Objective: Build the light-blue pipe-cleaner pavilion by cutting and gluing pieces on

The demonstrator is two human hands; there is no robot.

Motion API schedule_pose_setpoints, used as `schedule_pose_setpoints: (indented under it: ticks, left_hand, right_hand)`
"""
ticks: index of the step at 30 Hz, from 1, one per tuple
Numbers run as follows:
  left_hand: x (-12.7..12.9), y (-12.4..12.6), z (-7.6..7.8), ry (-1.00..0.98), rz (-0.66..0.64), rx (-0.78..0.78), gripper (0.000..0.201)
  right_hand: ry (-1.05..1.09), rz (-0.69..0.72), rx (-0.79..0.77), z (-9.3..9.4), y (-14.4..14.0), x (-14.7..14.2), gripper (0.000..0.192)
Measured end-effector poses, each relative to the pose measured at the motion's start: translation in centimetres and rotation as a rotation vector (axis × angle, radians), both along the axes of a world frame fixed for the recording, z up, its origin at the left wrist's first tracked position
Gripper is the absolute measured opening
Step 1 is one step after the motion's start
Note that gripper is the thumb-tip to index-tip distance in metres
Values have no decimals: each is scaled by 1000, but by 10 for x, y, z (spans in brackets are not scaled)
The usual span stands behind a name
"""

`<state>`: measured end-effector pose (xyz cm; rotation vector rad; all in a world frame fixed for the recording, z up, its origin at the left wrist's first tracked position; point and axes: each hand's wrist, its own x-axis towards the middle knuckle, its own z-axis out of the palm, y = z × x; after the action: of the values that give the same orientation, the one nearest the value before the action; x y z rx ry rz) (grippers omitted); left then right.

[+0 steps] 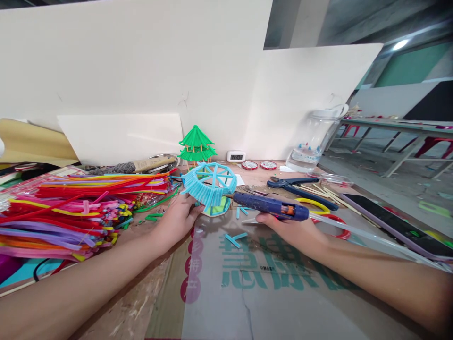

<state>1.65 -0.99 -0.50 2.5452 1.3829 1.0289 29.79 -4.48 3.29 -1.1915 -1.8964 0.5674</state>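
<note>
My left hand [180, 215] is closed on the near left edge of a small round pavilion model [203, 191], its light blue roof frame partly covered with short pipe-cleaner strips. A yellow-green base [220, 206] shows beneath that roof. In my right hand [293, 231] is a dark blue glue gun [269, 205], its nozzle pointing left at the roof's right rim; whether it touches cannot be made out. A long clear glue stick [350, 228] trails from the gun's back. Short blue pipe-cleaner pieces [235, 240] lie on the cardboard sheet [212, 293] below.
Bundles of coloured pipe cleaners [60, 212] fill the left side. Behind stand a green tiered model [196, 141], a digital clock [237, 156] and a plastic bottle [306, 141]. To the right lie pliers [300, 186], scissors with red and yellow handles [341, 227], wooden sticks [338, 200] and a phone [396, 226].
</note>
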Motion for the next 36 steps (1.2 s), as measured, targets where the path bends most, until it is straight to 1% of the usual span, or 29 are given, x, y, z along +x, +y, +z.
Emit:
schedule_pose_setpoints:
  ticks: [3, 8, 11, 19, 25, 30, 33, 36]
  left_hand:
    - [0, -1, 1, 3, 6, 3, 22]
    - [1, -1, 1, -1, 7, 19, 21]
    - [0, 0, 1, 10, 13, 16, 19]
    - [-1, 0, -1, 24, 0, 27, 19]
    - [-1, 0, 0, 36, -4, 18, 20]
    - [-1, 0, -1, 34, 5, 18, 20]
    - [-1, -1, 0, 31, 13, 4, 22]
    - [0, -1, 1, 33, 27, -1, 20]
  right_hand:
    - [3, -17, 25, 0, 0, 0, 24]
    - [42, -33, 0, -1, -1, 0, 21]
    - [50, -42, 25, -3, 0, 0, 22]
    - [76, -47, 24, -3, 1, -1, 25]
    - [82, -32, 16, -4, 1, 0, 21]
    - [25, -97, 61, -3, 0, 0, 28]
    - [13, -127, 62, -1, -1, -1, 28]
    - [14, -77, 40, 1, -3, -1, 26]
